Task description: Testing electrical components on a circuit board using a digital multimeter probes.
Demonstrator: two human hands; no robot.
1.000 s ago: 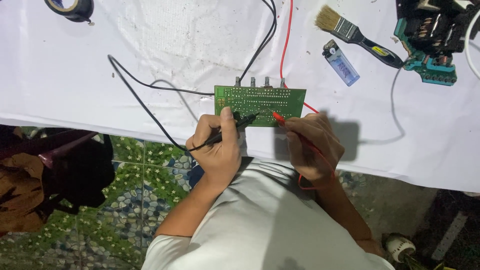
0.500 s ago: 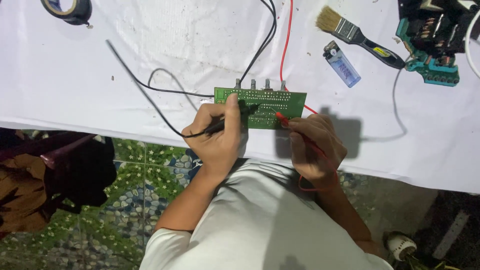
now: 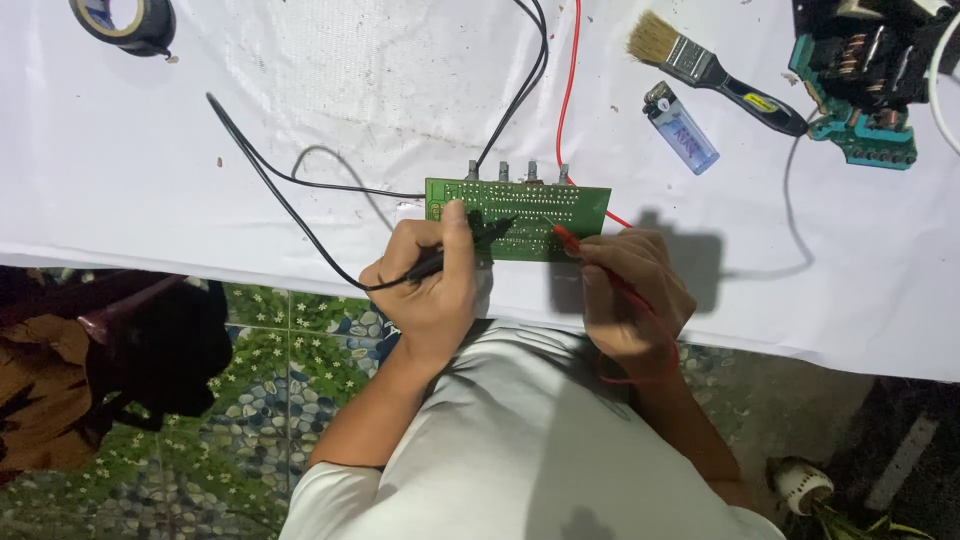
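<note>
Green flat circuit board (image 3: pixel 520 215) — black probe (image 3: pixel 470 245), red probe (image 3: pixel 572 240)

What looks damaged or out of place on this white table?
The white table cover has a rough, worn patch above the green circuit board. Small dark specks lie scattered on it. Nothing else stands out.

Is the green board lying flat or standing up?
Flat: the green board lies face-up on the white table, its knobs pointing away along the far edge.
</note>
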